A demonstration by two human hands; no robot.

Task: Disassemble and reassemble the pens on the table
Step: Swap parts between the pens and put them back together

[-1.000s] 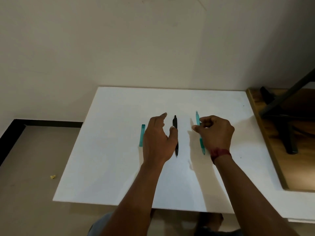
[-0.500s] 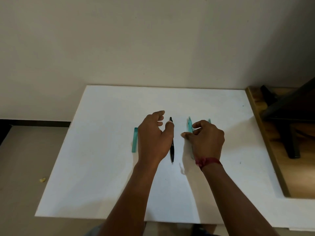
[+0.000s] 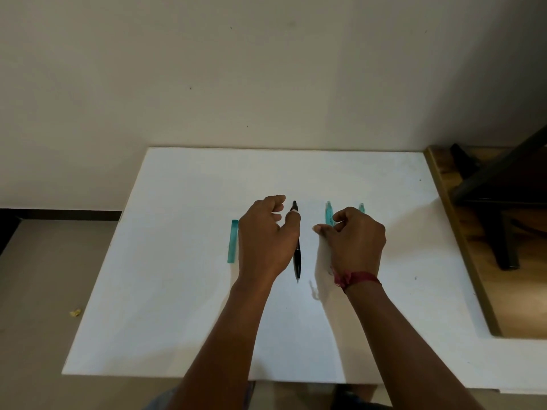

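Note:
A black pen [image 3: 297, 258] lies lengthwise on the white table [image 3: 183, 291], tip towards me. My left hand [image 3: 263, 238] hovers just left of it with loosely curled fingers, and its thumb lies over the pen's upper part. A teal pen cap [image 3: 233, 241] lies left of that hand. My right hand [image 3: 355, 241] has loosely curled fingers and its thumb points left. It covers most of a teal pen [image 3: 328, 214], and a second teal piece [image 3: 361, 207] pokes out beyond its knuckles. Neither hand visibly holds anything.
A plain wall stands just behind the table. A wooden surface [image 3: 515, 306] with a dark stand [image 3: 500, 208] adjoins the table's right side. The floor lies to the left with a small yellow scrap [image 3: 75, 312] on it.
My view has tilted up and shifted, so more wall shows. Both hands keep their places by the pens. A second teal piece now shows beyond my right hand.

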